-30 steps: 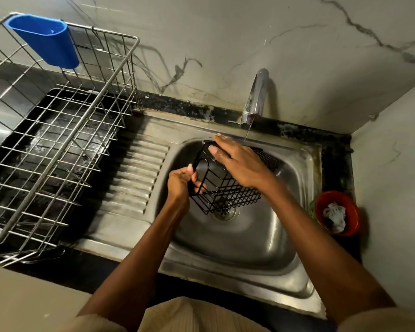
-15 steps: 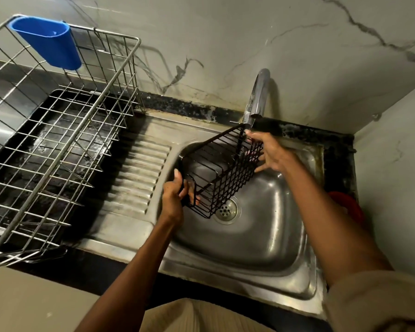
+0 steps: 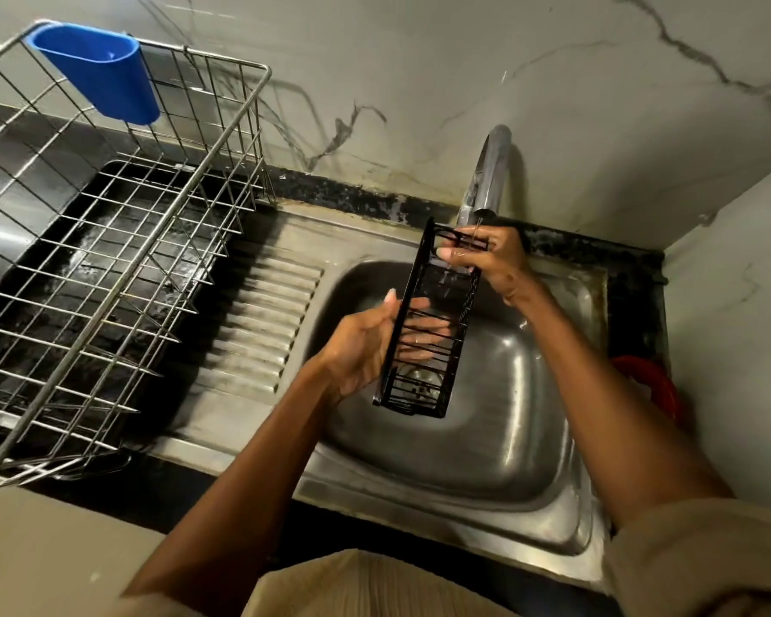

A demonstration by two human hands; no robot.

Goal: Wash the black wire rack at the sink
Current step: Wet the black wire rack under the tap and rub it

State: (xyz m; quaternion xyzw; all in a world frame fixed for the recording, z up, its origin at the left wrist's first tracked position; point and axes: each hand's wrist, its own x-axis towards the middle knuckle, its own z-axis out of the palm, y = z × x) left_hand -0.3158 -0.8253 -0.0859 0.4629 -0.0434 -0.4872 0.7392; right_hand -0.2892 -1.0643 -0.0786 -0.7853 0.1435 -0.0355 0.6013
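Right hand (image 3: 492, 260) is pinching the narrow black wire rack (image 3: 428, 322) under the steel faucet (image 3: 488, 171); left hand (image 3: 375, 345), fingers straight, is pressing its bars.

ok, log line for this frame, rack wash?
phase: rinsing | rack: held upright over sink, under tap | right hand: grips top | left hand: fingers flat against side
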